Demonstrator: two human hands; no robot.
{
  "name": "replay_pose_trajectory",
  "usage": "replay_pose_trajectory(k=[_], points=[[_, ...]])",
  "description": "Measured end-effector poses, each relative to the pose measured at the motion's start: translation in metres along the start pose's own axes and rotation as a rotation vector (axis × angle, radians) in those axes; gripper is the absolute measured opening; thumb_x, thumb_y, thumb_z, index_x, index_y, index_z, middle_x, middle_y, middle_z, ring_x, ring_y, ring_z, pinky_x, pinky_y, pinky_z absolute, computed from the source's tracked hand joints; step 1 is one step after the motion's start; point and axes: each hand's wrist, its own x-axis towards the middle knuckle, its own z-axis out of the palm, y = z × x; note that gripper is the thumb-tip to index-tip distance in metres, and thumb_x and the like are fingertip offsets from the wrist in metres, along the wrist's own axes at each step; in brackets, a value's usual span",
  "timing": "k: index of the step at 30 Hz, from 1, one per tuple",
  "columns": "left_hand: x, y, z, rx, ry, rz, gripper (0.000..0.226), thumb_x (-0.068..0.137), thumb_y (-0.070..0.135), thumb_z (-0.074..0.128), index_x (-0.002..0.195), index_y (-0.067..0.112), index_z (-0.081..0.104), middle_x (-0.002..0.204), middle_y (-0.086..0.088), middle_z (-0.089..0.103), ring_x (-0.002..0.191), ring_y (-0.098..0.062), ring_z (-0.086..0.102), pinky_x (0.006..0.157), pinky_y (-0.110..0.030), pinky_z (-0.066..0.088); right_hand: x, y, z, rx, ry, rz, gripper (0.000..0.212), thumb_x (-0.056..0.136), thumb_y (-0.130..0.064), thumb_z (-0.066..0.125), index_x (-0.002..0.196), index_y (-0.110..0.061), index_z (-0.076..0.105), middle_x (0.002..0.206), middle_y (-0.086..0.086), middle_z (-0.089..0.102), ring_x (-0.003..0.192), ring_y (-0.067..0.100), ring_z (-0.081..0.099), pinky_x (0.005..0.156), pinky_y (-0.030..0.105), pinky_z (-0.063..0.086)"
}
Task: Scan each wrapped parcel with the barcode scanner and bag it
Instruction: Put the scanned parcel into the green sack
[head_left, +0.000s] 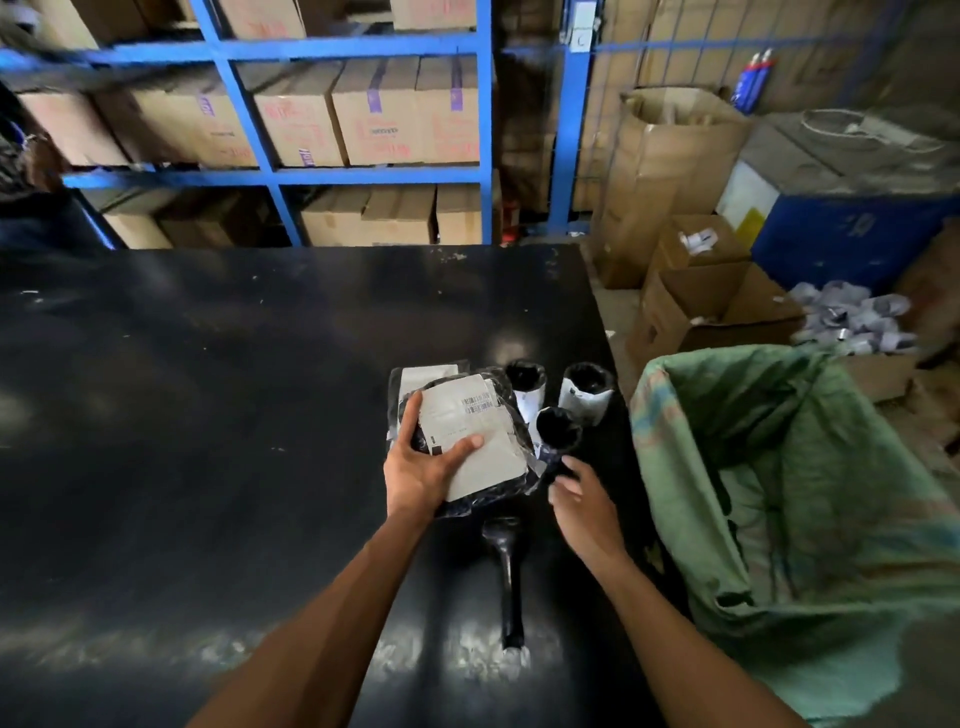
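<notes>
My left hand (423, 465) grips a flat parcel (480, 441) in black wrap, its white barcode label facing up, just above the black table (208, 415). A second flat parcel (426, 375) lies under it. Three upright rolled parcels stand right of it: one (527, 387), one (587, 392), and a nearer one (557, 434). My right hand (584, 501) pinches the lower end of that nearest roll. The black barcode scanner (508, 577) lies on the table between my forearms. A green sack (789, 483) stands open at the table's right edge.
Blue shelving (485, 130) with cardboard boxes runs behind the table. Open cartons (711, 306) and a pile of wrapped items (852, 322) sit on the floor at the right, beside a blue bin (852, 234).
</notes>
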Motion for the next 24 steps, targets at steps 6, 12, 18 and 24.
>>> replay_pose_trajectory(k=[6,12,18,24], points=[[-0.005,0.017,0.115,-0.053,-0.139,0.048,0.084,0.065,0.043,0.094,0.137,0.049,0.052,0.129,0.009,0.068,0.11,-0.007,0.069,0.094,-0.035,0.057,0.038,-0.057,-0.105,0.217,-0.017,-0.156,0.059,0.102,-0.045,0.054,0.157,-0.037,0.033,0.146,-0.007,0.051,0.12,0.011,0.054,0.105,0.035,0.043],[-0.019,0.027,0.253,0.11,-0.285,0.022,0.062,0.095,0.058,0.056,0.152,0.046,0.033,0.13,0.01,0.06,0.1,0.002,0.065,0.083,-0.017,0.051,0.081,-0.027,-0.227,0.135,-0.028,-0.218,0.077,0.095,-0.034,0.072,0.159,-0.039,0.03,0.145,-0.011,0.058,0.126,0.007,0.06,0.11,0.033,0.048],[-0.031,0.0,0.356,0.67,-0.29,0.051,0.066,0.1,0.066,0.02,0.157,0.044,-0.005,0.157,-0.021,0.02,0.141,-0.043,0.026,0.116,-0.058,0.023,0.114,0.047,-0.316,0.178,0.093,-0.072,0.075,0.097,-0.023,0.069,0.16,-0.037,0.03,0.148,0.0,0.057,0.123,0.021,0.062,0.103,0.042,0.053],[-0.02,-0.033,0.383,0.861,-0.218,0.071,0.072,0.104,0.054,0.031,0.161,0.022,0.0,0.148,-0.026,0.035,0.123,-0.047,0.049,0.096,-0.052,0.046,0.12,0.12,-0.329,-0.043,-0.089,0.146,0.081,0.099,-0.034,0.066,0.162,-0.039,0.017,0.156,-0.004,0.046,0.136,0.021,0.051,0.115,0.042,0.041]])
